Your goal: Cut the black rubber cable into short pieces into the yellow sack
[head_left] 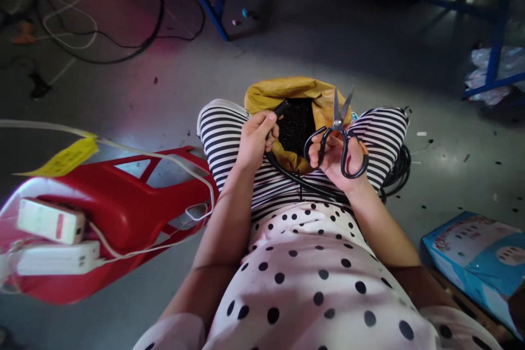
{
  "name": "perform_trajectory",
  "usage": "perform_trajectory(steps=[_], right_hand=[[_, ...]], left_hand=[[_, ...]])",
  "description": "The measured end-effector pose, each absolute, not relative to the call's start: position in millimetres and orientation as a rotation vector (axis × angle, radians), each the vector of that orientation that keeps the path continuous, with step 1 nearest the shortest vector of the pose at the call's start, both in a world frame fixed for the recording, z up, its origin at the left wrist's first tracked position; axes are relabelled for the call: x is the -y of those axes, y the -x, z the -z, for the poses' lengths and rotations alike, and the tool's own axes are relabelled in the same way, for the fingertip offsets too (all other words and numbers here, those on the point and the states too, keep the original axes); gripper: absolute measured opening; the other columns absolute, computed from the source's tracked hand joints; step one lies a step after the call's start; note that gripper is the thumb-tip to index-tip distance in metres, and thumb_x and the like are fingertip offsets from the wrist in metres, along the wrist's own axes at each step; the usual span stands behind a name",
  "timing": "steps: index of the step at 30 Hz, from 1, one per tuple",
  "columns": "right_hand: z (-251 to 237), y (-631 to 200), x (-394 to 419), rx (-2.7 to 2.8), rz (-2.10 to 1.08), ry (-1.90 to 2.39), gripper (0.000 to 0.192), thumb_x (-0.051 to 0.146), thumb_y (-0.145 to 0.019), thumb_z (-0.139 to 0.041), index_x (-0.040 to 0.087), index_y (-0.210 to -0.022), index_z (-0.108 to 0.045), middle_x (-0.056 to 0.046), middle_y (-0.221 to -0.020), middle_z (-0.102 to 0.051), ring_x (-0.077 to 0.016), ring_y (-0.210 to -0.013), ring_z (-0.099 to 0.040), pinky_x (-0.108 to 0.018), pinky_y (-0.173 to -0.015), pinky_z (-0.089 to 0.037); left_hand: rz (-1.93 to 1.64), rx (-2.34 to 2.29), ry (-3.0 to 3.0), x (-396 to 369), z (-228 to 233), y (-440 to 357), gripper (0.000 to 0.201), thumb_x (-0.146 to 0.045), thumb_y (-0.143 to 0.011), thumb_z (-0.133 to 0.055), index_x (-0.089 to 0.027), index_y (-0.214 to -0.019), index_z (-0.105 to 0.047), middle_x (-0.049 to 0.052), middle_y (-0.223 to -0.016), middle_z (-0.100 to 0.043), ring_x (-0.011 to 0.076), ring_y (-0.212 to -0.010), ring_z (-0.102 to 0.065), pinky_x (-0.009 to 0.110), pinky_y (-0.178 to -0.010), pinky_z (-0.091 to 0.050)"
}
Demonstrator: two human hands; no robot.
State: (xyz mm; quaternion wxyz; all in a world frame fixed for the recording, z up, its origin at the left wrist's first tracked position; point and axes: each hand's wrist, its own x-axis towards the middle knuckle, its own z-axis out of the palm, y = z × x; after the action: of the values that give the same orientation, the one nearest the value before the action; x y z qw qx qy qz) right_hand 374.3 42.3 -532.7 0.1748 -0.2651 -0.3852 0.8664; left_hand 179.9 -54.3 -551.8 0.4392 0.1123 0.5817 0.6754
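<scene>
Over the lap, above a yellow bag (287,93) of black pieces: left hand (254,139), grip clamped on the end of a black corrugated tube (287,172); right hand (338,161), fingers through the handles of black scissors (338,134), blades slightly apart, pointing up. Red stool (123,219) at left.

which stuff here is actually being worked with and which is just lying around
In use: black corrugated tube in left hand; scissors in right hand; yellow bag of black pieces on the lap.

Lying about: red stool, white power strips, blue box, floor cables.
</scene>
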Motion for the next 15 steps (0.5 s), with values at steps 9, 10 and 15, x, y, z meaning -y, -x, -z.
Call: perform_trajectory(steps=[9, 10, 15], right_hand=[[540, -372, -31, 1.160, -2.535, 0.704, 0.081, 0.099, -0.081, -0.057, 0.019, -0.092, -0.070, 0.003, -0.056, -0.055, -0.0122, -0.047, -0.048, -0.024, -0.043, -0.038], [541, -372, -30, 1.161, -2.540, 0.717, 0.081, 0.099, -0.082, -0.055, 0.019, -0.090, -0.069, 0.003, -0.054, -0.052, -0.0114, -0.045, -0.046, -0.024, -0.042, -0.036], [546, -374, -24, 1.232, -2.559, 0.695, 0.090, 0.109, -0.069, -0.052, 0.021, -0.085, -0.068, 0.004, -0.049, -0.048, -0.0116, -0.042, -0.045, -0.024, -0.041, -0.035]], left_hand=[[-1.635, -1.508, -0.278, 54, 565, -180, 0.044, -0.060, -0.089, -0.082, -0.018, -0.090, -0.069, -0.004, -0.061, -0.056, 0.0040, -0.040, -0.034, 0.017, -0.036, -0.025], [-1.636, -1.502, -0.272, 54, 565, -180, 0.044, -0.060, -0.089, -0.082, -0.018, -0.091, -0.069, -0.004, -0.061, -0.055, 0.0040, -0.040, -0.034, 0.017, -0.036, -0.024], [-1.642, -1.469, -0.244, 54, 565, -180, 0.041, -0.057, -0.090, -0.081, -0.017, -0.093, -0.070, -0.004, -0.062, -0.055, 0.0036, -0.040, -0.034, 0.017, -0.036, -0.023]])
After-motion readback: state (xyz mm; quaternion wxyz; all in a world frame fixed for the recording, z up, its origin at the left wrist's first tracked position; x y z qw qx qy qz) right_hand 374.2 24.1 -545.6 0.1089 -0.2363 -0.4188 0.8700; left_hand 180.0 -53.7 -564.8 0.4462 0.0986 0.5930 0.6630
